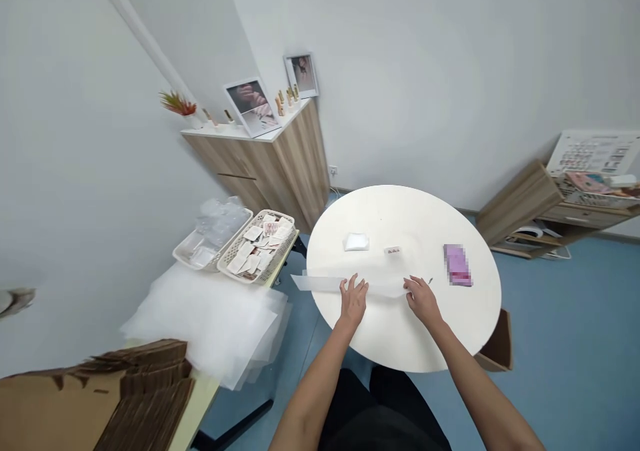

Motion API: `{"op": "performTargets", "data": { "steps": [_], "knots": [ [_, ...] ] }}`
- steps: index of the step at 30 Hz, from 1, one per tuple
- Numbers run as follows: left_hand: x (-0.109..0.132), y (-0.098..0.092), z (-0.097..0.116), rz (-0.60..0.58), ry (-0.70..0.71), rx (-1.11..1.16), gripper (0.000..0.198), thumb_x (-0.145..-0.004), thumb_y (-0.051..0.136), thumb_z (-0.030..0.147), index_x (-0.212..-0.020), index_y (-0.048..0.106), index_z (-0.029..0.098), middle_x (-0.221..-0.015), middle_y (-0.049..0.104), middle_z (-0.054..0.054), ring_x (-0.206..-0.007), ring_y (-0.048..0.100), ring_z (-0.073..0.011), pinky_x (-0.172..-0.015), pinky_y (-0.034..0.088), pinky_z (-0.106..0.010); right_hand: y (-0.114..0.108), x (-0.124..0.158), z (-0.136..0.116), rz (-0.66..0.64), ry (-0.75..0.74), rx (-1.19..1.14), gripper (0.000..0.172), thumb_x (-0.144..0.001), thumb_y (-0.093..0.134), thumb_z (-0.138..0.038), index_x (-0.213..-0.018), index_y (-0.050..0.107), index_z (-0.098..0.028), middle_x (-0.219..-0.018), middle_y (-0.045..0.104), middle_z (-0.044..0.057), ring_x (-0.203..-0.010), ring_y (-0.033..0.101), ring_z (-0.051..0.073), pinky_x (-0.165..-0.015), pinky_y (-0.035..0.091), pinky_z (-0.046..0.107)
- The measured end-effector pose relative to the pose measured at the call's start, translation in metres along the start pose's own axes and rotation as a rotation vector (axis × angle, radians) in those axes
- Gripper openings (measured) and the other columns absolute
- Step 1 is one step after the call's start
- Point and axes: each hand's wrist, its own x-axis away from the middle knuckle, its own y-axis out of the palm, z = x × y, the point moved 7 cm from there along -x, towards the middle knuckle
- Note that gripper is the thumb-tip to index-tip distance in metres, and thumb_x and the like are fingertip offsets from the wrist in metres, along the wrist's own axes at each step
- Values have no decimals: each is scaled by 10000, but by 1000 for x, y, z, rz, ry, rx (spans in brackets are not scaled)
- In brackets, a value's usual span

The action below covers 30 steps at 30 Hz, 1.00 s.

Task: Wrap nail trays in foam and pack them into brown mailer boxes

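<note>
A thin translucent white sheet lies on the round white table, its left end hanging past the rim. My left hand rests flat on the sheet's near edge, fingers spread. My right hand lies with fingers stretched out on the sheet's right end. Beyond the sheet sit a small white folded packet, a tiny labelled piece and a pink-purple packet.
To the left stands a side table with two white baskets of small packets, a pile of clear sheets and stacked flat cardboard. A wooden cabinet stands behind, a shelf unit at right, a cardboard box under the table's edge.
</note>
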Motion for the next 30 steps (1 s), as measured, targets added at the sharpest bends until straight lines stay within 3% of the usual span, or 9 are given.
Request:
{"op": "performTargets", "data": {
  "steps": [4,9,11,14,16,20,23,27,30],
  "knots": [
    [-1,31,27,-28,54,5,459,-862,402,3,-1203,592,246,-1286,636,-60,-1381,376,-287,-1077,264,-635,11,24,39,-107,105,-14,417,-784,384,-23,-1063,632,-209,-1092,694,74,-1225,534,248,-921,519,411],
    [16,45,37,-46,4,20,508,-828,423,18,-1240,580,271,-1294,630,-62,-1402,343,-297,-1112,115,-697,26,50,48,-223,48,-12,380,-740,423,-13,-978,649,-204,-1195,668,85,-1209,540,252,-999,456,444],
    [25,48,39,-67,-24,21,503,-817,452,56,-1261,573,261,-1293,628,-73,-1366,394,-306,-1119,124,-680,23,58,45,-222,1,-3,299,-765,463,-72,-968,643,-198,-1281,623,102,-1206,534,263,-1048,393,492],
    [39,55,44,-118,-64,18,497,-818,520,190,-1313,546,220,-1358,568,-122,-1267,490,-320,-1110,232,-610,11,58,39,-206,-59,-2,166,-842,509,-248,-945,633,-207,-1296,609,107,-1200,521,277,-1107,257,567],
    [46,62,46,-154,-82,10,555,-805,547,249,-1357,511,206,-1427,496,-140,-1250,495,-325,-1095,280,-570,3,47,36,-192,-88,-30,172,-879,486,-304,-904,629,-212,-1189,654,91,-1139,545,258,-1104,242,551],
    [56,79,45,-188,-123,-21,701,-819,561,301,-1481,345,225,-1557,298,-138,-1378,349,-345,-1114,247,-571,3,-1,45,-138,10,-73,249,-926,401,-298,-911,624,-187,-963,664,80,-928,577,218,-919,405,404],
    [59,88,44,-184,-137,-42,720,-882,528,386,-1526,230,261,-1598,173,-124,-1444,218,-352,-1131,197,-597,23,-45,55,-141,146,-14,310,-902,432,-322,-1104,586,-144,-1088,634,128,-987,559,262,-831,440,378],
    [60,90,44,-178,-121,-51,706,-920,490,450,-1535,184,286,-1605,136,-113,-1463,158,-348,-1141,172,-606,51,-89,63,-114,232,67,517,-841,524,-339,-1308,468,-123,-1325,521,194,-1166,497,310,-922,420,406],
    [58,84,40,-162,-98,-42,683,-934,477,422,-1535,192,267,-1599,169,-112,-1464,168,-330,-1151,177,-586,68,-106,69,-99,274,101,617,-820,560,-406,-1360,425,-139,-1383,472,220,-1226,461,339,-971,383,450]
  ]
}}
